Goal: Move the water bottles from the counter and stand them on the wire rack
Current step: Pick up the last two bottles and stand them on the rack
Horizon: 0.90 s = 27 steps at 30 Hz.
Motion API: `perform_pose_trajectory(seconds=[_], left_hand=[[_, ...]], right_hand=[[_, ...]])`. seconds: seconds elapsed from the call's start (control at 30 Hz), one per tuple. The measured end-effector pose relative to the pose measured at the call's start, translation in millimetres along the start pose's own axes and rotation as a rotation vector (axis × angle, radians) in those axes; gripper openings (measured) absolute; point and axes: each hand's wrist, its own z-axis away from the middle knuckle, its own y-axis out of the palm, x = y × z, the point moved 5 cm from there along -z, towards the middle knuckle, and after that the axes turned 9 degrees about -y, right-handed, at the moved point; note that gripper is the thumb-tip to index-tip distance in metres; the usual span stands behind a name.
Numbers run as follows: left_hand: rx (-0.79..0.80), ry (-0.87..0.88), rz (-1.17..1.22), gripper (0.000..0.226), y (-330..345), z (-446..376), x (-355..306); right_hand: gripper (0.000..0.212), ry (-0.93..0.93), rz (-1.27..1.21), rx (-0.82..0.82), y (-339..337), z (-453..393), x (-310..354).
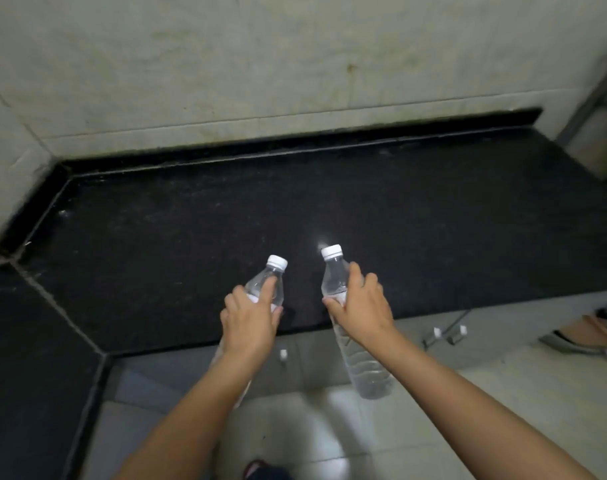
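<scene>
Head view, landmark: the black stone counter, a dark speckled slab that runs into a corner at the left, with a raised black lip along its back edge.
Left hand: curled round the upper body of the left bottle, index finger laid up along the clear plastic; it sits over the counter's front edge.
Left bottle: clear, white cap on; it tilts with the cap out over the counter and its lower part hidden behind the forearm, in front of the counter's edge. It is held in the air, not standing on the counter.
Right hand: wrapped round the right bottle just below its shoulder, thumb on the left side, fingers over the top.
Right bottle: clear with a ribbed lower half, white cap on; the cap end is over the counter's front part and the base hangs out in front of the edge, above the floor.
Bottles to each other: side by side, apart, caps leaning slightly toward one another.
Wall: pale stained tiles behind the counter.
Metal frame: grey bars beyond the counter's right end, cut off by the frame edge.
Floor: light tiles in front of the counter.
Handles: small metal fittings below the counter's front edge, blurred.
</scene>
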Motion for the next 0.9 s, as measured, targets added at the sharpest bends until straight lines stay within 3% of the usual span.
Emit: perform_pose_trajectory(seconds=[0.13, 0.37, 0.47, 0.53, 0.77, 0.9], left_hand=[[-0.08, 0.251, 0.074, 0.056, 0, 37, -157], [-0.325, 0.659, 0.255, 0.069, -38, 89, -396], [-0.423, 0.758, 0.357, 0.046, -56, 103, -482], [-0.455, 0.789, 0.441, 0.045, -64, 109, -532], [-0.574, 0.92, 0.706, 0.045, -67, 94, -693], [-0.591, 0.964, 0.786, 0.044, -71, 70, -788]], right_hand=[[0.078, 0.027, 0.034, -0.192, -106, 42, -95], [0.077, 0.077, 0.171, -0.677, -298, 110, -222], [0.072, 0.059, 0.282, -0.893, -365, 128, -268], [0.07, 0.024, 0.368, -0.988, -405, 133, -296], [0.085, 0.055, 0.38, -1.135, -524, 126, -406], [0.088, 0.104, 0.439, -1.118, -600, 95, -468]])
